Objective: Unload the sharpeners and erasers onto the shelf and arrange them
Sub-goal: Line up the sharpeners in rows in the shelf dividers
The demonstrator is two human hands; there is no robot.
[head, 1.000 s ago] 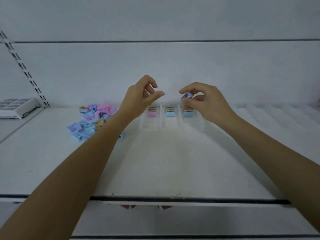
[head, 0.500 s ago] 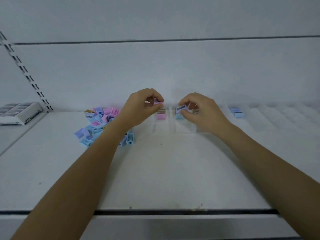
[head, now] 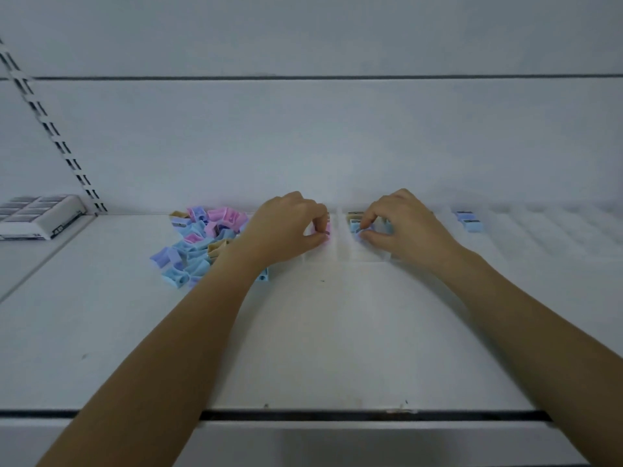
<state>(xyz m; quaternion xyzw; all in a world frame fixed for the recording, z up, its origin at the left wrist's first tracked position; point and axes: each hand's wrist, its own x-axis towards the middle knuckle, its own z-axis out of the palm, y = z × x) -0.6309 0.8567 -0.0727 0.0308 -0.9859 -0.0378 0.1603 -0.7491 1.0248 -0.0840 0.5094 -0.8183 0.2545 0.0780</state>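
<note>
A loose pile of sharpeners (head: 199, 242), small plastic wedges in blue, pink, lavender and tan, lies jumbled on the white shelf (head: 303, 332) at nine o'clock of the left hand (head: 286, 227). That hand pinches a pink sharpener (head: 326, 229) low over the clear dividers (head: 337, 254). At three o'clock of it, the right hand (head: 404, 227) pinches a lavender sharpener (head: 365, 230). Two blue sharpeners (head: 468, 221) sit lined up further toward three o'clock.
</note>
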